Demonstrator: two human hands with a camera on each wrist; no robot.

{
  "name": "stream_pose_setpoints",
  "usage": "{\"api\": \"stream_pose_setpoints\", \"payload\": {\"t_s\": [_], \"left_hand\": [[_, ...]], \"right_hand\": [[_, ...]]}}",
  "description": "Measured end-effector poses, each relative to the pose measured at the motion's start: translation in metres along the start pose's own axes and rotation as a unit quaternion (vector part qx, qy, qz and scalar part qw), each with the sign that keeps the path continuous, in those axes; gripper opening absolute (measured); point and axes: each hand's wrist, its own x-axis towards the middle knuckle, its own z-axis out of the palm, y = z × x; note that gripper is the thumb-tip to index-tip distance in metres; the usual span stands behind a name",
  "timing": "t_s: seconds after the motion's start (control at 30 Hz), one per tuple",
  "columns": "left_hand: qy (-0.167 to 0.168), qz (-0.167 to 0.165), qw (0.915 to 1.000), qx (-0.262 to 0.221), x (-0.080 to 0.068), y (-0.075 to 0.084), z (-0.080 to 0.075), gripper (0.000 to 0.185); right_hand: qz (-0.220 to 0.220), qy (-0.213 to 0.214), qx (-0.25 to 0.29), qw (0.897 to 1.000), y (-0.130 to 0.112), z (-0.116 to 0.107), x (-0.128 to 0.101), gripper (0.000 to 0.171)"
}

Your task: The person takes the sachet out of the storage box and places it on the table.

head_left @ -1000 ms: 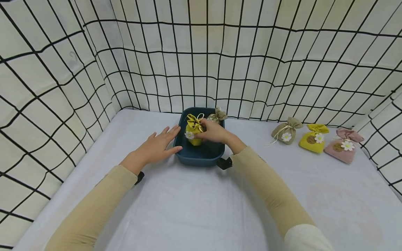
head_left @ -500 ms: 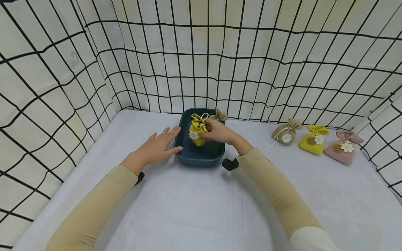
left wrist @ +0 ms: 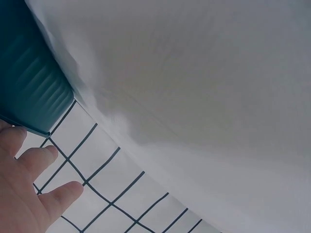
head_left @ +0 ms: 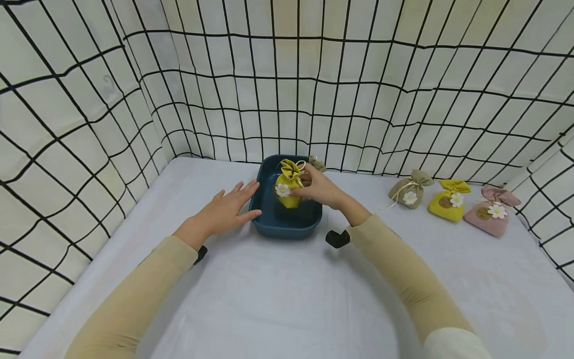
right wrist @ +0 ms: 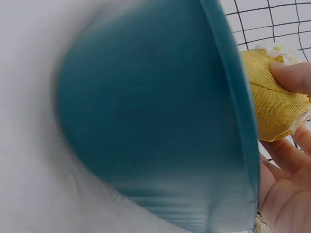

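Observation:
My right hand (head_left: 324, 188) pinches a small yellow drawstring pouch (head_left: 289, 199) with a white daisy, held upright over the teal bin (head_left: 287, 232). In the right wrist view the yellow pouch (right wrist: 272, 104) shows above the bin's rim, thumb on one side and fingers beneath. My left hand (head_left: 226, 212) lies with straight, spread fingers, its fingertips at the bin's left rim. The left wrist view has the left hand (left wrist: 24, 179) beside the ribbed bin wall (left wrist: 39, 82). A beige pouch (head_left: 317, 163) pokes up at the bin's back right corner, mostly hidden behind my right hand.
To the right on the white-covered table (head_left: 278, 299) lie a beige pouch (head_left: 409, 192), a yellow pouch (head_left: 448, 202) and a pink pouch (head_left: 491, 214), each with a daisy. Black grid netting (head_left: 296, 77) over white walls encloses the back and sides.
My right hand has moved a little to the right within the bin's outline, carrying the yellow pouch with it. The left hand has stayed in place at the rim.

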Motion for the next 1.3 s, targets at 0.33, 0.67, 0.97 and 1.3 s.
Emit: {"api": "stream_pose_setpoints", "payload": {"t_s": [0.33,0.67,0.97,1.3], "left_hand": [[0.003,0.005,1.0000,-0.002,-0.001,0.001,-0.001,0.086],[-0.004,0.003,1.0000,-0.003,-0.002,0.000,-0.001,0.087],[-0.003,0.003,1.0000,-0.003,-0.002,0.001,-0.002,0.087],[0.001,0.010,0.9999,0.003,-0.002,0.000,-0.002,0.086]], "right_hand": [[0.008,-0.024,0.060,0.998,0.003,-0.007,-0.008,0.050],[0.020,-0.037,0.087,0.995,0.002,-0.010,-0.017,0.058],[0.021,-0.024,0.108,0.994,-0.006,-0.014,-0.029,0.062],[0.018,-0.006,0.107,0.994,-0.009,-0.018,-0.040,0.059]]}}
